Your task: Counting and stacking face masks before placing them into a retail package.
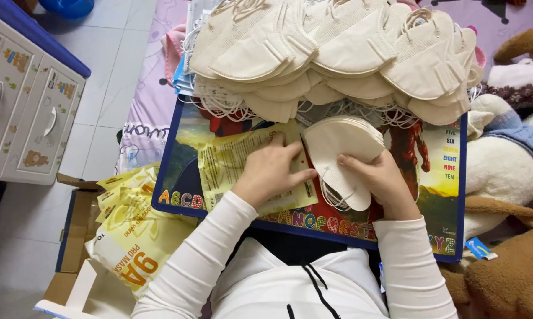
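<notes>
Left hand point(272, 171) flat, fingers spread, on yellow pouch point(243, 162) at frame centre. Right hand point(380, 177) closed around stack of cream masks point(340, 147), just right of centre.

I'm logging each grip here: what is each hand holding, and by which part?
The right hand grips a small stack of folded beige face masks by its lower right edge; the left hand presses flat on a yellow plastic packet.
</notes>
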